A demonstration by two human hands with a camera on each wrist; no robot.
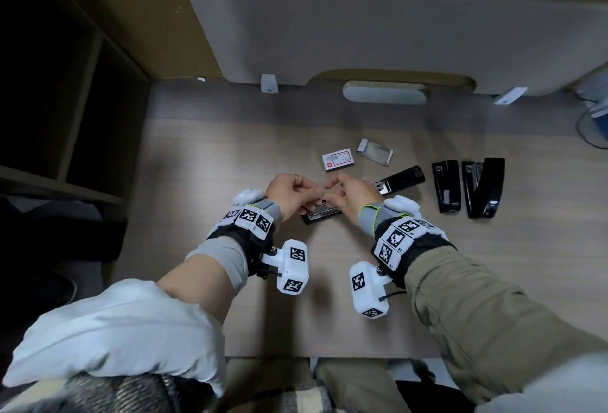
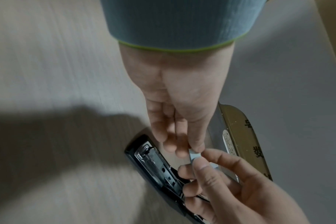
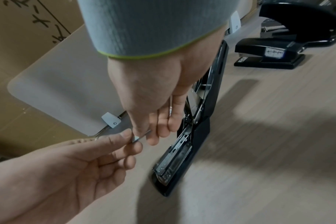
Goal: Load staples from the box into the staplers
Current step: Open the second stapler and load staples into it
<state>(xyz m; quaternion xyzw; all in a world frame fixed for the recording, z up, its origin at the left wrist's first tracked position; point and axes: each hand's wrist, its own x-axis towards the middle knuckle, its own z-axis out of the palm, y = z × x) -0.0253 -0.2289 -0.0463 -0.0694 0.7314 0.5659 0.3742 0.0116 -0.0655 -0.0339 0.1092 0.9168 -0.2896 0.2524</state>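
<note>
Both hands meet over the middle of the table and pinch one short silver staple strip (image 2: 193, 156) between thumbs and fingertips. My left hand (image 1: 309, 192) holds its left end and my right hand (image 1: 333, 187) its right end. The strip (image 3: 142, 136) hangs just above a black stapler (image 1: 324, 215) that lies swung fully open and flat, its metal staple channel (image 3: 173, 159) facing up. The stapler's top arm (image 1: 403, 178) stretches away to the right. Behind the hands lies the small white and red staple box (image 1: 339, 160).
Two more black staplers (image 1: 445, 187) (image 1: 483, 187) lie at the right. A clear wrapper or tray (image 1: 375, 152) sits by the box. A grey divider panel (image 1: 362, 34) closes the back, with cardboard behind it. Bare table (image 1: 214, 165) lies to the left.
</note>
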